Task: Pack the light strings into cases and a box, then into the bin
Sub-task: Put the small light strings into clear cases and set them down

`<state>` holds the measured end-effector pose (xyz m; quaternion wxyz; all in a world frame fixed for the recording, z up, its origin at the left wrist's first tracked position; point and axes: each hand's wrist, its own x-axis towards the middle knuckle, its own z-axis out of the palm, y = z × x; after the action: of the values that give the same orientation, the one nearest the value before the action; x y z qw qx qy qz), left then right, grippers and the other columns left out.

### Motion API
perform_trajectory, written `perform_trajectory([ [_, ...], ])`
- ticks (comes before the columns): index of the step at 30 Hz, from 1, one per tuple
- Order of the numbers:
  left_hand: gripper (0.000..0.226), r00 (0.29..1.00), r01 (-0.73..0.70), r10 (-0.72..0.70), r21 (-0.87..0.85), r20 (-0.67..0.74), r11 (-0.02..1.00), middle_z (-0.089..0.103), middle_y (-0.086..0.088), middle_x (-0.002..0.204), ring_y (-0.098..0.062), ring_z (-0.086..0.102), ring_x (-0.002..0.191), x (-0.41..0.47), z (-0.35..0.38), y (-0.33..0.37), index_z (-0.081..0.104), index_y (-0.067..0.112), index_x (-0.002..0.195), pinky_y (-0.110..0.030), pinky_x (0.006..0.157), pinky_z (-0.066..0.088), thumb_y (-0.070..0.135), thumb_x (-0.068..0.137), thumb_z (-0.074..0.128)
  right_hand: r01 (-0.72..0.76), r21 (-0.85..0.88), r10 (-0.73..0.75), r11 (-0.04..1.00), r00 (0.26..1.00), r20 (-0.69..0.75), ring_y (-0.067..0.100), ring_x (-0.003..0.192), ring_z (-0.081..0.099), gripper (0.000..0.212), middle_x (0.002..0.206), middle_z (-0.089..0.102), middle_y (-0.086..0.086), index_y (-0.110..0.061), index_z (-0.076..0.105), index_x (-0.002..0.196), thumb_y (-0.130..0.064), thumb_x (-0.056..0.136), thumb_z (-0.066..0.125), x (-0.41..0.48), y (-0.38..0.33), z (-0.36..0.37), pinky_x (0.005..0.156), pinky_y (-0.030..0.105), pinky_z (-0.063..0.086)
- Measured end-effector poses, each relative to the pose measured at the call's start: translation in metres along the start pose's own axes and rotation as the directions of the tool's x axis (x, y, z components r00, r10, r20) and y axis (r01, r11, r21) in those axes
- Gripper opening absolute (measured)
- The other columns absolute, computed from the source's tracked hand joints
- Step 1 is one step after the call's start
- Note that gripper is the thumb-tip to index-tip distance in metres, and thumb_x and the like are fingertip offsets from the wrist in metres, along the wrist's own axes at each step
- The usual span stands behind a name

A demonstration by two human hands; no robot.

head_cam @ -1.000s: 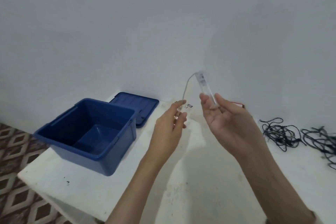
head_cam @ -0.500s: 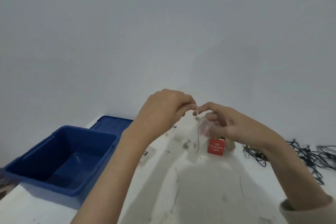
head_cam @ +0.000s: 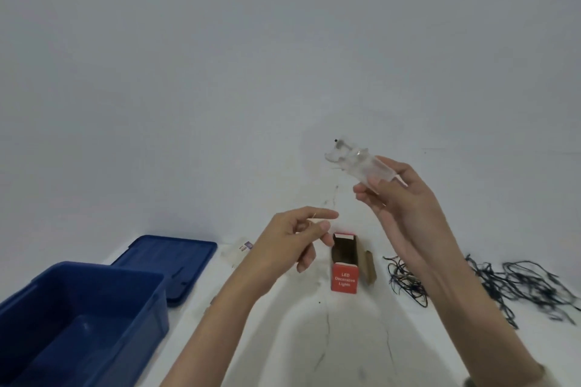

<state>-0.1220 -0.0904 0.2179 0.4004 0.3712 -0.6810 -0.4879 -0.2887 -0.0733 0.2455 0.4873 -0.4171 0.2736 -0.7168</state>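
Head view: blue bin (head_cam: 144, 317) nearest, lower left on white surface (head_cam: 345, 349), open-topped. Left hand (head_cam: 298, 239) mid-air, thumb and index fingers pinching fine wire (head_cam: 312, 219). Red box (head_cam: 344, 276) beyond it, upright, flaps open. Dark light strings (head_cam: 534, 286) heaped right of box, apart from it. Bin lid (head_cam: 176, 258) behind bin. Right hand (head_cam: 405, 207) raised, fingers gripping clear case (head_cam: 361, 163).

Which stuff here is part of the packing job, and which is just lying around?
Job: clear case in right hand; fine wire pinched by left hand; open red box; dark light strings; blue bin.
Lying about: bin lid, flat behind the bin; small clear packet beside it, role unclear.
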Motion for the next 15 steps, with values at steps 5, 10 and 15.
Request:
perform_trajectory([
  [5,0.016,0.997,0.058,-0.057,-0.018,0.060,0.998,0.058,0.003,0.067,-0.008,0.040,0.040,0.001,0.012,0.013,0.066,0.016,0.105,-0.017,0.041,0.033,0.017,0.093,0.055,0.042,0.012,-0.041,0.999,0.994,-0.105,0.017,0.064,0.064,0.018,0.073,0.066,0.006,-0.010,0.056,0.094,0.004,0.083,0.059,0.005,-0.011,0.000,0.064,0.021,0.053],
  [10,0.016,0.999,0.040,-0.041,0.079,0.014,0.996,0.059,0.008,0.055,-0.007,0.040,0.047,0.002,0.015,0.021,0.061,0.030,0.108,-0.018,0.045,0.033,0.027,0.094,0.053,0.127,-0.131,-0.152,0.983,0.967,-0.206,0.022,0.083,0.065,0.021,0.085,0.069,0.002,-0.017,0.057,0.095,-0.001,0.084,0.061,0.007,-0.024,-0.010,0.079,0.028,0.053],
  [15,0.019,1.000,0.020,-0.023,0.117,0.018,0.993,0.058,0.007,0.048,-0.005,0.058,0.058,0.003,0.016,0.028,0.069,0.016,0.094,-0.012,0.058,0.047,0.020,0.095,0.051,0.223,-0.043,-0.227,0.974,0.945,-0.235,0.029,0.087,0.069,0.022,0.100,0.067,0.018,-0.012,0.052,0.098,0.007,0.087,0.056,0.009,-0.036,-0.017,0.089,0.035,0.054],
])
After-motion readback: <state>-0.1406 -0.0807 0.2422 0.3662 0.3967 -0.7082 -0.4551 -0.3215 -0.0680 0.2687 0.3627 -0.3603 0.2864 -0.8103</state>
